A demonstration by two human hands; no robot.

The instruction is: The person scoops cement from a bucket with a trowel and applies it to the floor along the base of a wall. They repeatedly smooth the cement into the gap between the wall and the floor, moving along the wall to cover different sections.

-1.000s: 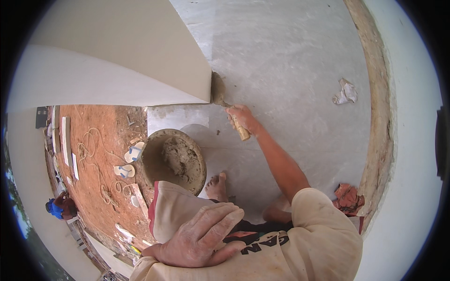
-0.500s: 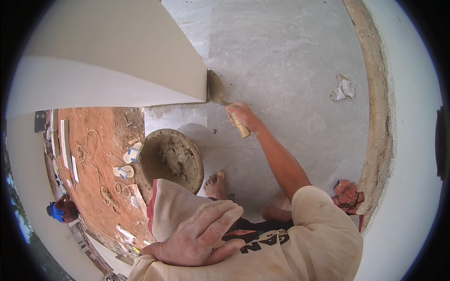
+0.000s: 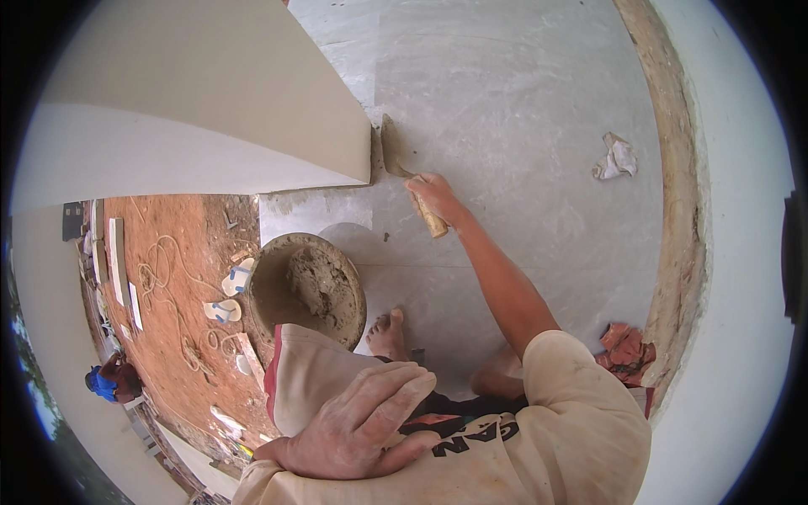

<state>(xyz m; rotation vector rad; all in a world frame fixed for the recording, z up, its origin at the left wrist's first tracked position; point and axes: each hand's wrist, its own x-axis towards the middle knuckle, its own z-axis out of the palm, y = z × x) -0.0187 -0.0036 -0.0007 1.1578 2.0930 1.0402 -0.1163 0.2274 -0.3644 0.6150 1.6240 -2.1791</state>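
Trowel (image 3: 394,151) blade stands against the lower edge of the pale wall panel (image 3: 210,109), right at its corner, with a smear of grey mortar between blade and panel. The right hand (image 3: 433,195) is clenched round the wooden handle, arm stretched far out from the body across the grey floor (image 3: 522,101). The left hand (image 3: 358,425) holds nothing; it lies flat and loose on the person's own bent knee.

Just below the panel's corner sits the round mortar pan (image 3: 307,290), partly filled, at the brink where the floor ends and red ground (image 3: 168,278) shows far beneath. A bare foot (image 3: 389,332) rests touching or almost touching the pan's rim.

Risks as I judge them: the reach is long and the person crouches near that open edge, so a shift of weight toward the panel could unbalance them. A nudge from the foot could push the pan over the brink, toward where another person (image 3: 109,380) stands below. Pressing the blade at a steep angle could scrape mortar off rather than seat it.

A crumpled rag (image 3: 616,158) lies well right of the panel.
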